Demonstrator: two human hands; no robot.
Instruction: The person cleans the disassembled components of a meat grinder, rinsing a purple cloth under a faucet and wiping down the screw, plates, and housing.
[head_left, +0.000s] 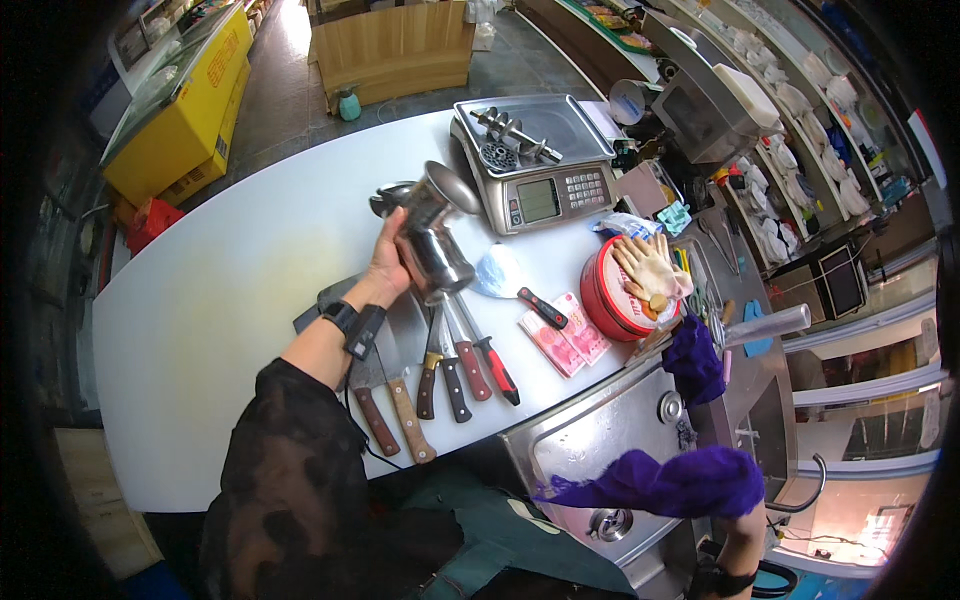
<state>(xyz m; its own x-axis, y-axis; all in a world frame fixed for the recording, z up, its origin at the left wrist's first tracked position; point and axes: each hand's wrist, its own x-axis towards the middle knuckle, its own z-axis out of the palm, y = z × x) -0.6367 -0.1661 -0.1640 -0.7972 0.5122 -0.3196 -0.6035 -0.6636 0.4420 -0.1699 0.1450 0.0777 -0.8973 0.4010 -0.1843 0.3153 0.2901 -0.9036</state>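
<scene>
My left hand (391, 264) grips a shiny steel meat grinder housing (435, 251) above the white tabletop, its flared mouth pointing up and away. A dark metal part (391, 196) shows just beyond my thumb; what it is I cannot make out. Over the sink side, a purple cloth (660, 480) covers most of my right hand (742, 521), its loose end hanging over the steel basin. A grinder auger (517, 135) and a perforated grinder plate (498, 156) rest on the tray of a digital scale (534, 187).
Cleavers (405, 420), several knives (455, 390) and a sharpening steel (499, 371) lie below my left hand. Nearby are a broad scraper (541, 307), pink banknotes (562, 345) and a red tin (600, 300) topped by a glove (652, 262). A steel sink (600, 427) adjoins the table (187, 360).
</scene>
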